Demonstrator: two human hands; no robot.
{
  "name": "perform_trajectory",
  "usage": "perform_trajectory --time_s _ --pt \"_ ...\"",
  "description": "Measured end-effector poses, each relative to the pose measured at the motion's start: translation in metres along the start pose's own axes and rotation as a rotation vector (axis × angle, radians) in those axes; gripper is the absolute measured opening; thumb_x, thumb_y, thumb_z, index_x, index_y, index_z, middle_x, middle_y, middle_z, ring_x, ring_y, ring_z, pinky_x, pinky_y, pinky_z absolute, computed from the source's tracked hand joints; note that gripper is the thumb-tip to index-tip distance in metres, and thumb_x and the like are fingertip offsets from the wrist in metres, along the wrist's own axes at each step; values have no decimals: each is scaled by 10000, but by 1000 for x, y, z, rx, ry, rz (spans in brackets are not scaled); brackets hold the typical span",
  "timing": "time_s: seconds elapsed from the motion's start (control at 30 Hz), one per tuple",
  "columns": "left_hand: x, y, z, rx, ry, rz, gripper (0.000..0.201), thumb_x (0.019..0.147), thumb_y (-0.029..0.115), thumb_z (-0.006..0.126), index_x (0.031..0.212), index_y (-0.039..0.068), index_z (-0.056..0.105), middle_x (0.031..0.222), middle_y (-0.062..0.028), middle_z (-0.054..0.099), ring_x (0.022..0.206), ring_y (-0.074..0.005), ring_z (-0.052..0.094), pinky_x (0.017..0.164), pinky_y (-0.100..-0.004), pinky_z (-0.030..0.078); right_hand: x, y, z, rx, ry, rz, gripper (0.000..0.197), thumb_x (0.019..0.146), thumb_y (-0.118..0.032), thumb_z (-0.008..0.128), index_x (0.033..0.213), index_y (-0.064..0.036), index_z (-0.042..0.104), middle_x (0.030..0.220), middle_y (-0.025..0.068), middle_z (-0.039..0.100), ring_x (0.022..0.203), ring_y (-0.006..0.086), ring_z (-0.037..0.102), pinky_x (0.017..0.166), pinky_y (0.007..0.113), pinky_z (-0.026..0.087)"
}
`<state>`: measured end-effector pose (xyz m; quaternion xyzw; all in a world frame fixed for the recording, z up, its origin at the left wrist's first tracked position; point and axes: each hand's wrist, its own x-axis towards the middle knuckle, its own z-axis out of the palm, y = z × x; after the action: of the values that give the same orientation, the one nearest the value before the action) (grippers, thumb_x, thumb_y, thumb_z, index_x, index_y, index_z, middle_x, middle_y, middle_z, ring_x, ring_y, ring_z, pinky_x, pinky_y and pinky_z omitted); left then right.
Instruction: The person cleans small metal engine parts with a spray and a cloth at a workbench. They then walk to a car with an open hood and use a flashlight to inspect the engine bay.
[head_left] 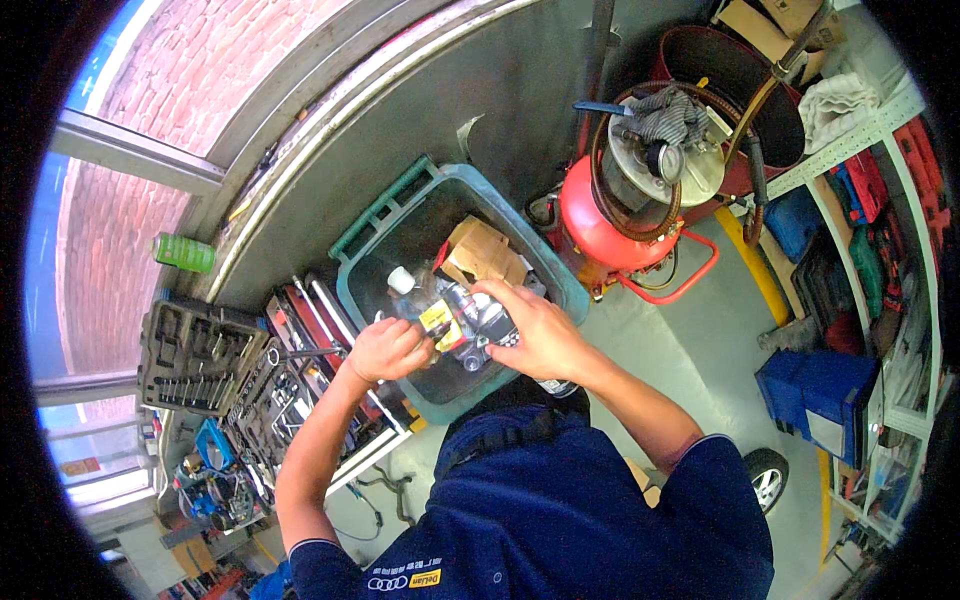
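Observation:
My left hand is closed in a fist over the near left part of a green-rimmed bin. A wrench with a ring end sticks out to the left of this fist; its other end is hidden by my fingers. My right hand curls round a dark and silver can, apparently a spray can, just right of the fist. Its lower end shows below my palm. Inside the bin lie a torn cardboard box, a white cup-like piece, yellow-labelled packaging and clear plastic.
Left of the bin are an open wrench case and a socket tray. A green can stands on the window ledge. To the right are a red tank with hoses, a blue box, loaded shelves and a wheel.

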<state>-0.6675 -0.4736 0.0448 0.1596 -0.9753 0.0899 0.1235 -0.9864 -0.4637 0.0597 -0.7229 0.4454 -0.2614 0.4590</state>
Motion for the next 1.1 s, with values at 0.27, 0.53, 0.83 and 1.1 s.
perform_trajectory --time_s 0.27,0.53,0.83,1.1 --pt "0 -1 2 -26 -32 4 327 764 321 748 1009 138 629 902 -33 573 727 -172 584 597 -313 477 1 1 3 -9 -15 82 775 788 -174 819 1479 -160 469 1285 214 646 1175 443 637 995 496 530" --pt "0 0 4 -16 -41 7 326 763 314 749 1012 143 628 884 -20 566 734 -172 594 600 -314 481 6 3 10 -69 -22 136 788 782 -175 820 1484 -173 462 1281 234 637 1149 456 641 980 513 534" --pt "-29 9 59 -162 189 -807 279 832 274 795 965 77 649 872 -112 620 749 -312 644 634 -407 520 8 21 23 -189 119 141 798 834 -226 809 1526 -239 412 1216 239 599 967 476 694 812 562 583" --pt "0 17 82 -292 505 -1629 289 982 276 703 975 -11 679 754 -190 691 666 -283 675 668 -414 522 -8 11 55 -181 272 47 717 837 -188 809 1480 -231 494 1259 204 564 1003 460 683 797 535 589"
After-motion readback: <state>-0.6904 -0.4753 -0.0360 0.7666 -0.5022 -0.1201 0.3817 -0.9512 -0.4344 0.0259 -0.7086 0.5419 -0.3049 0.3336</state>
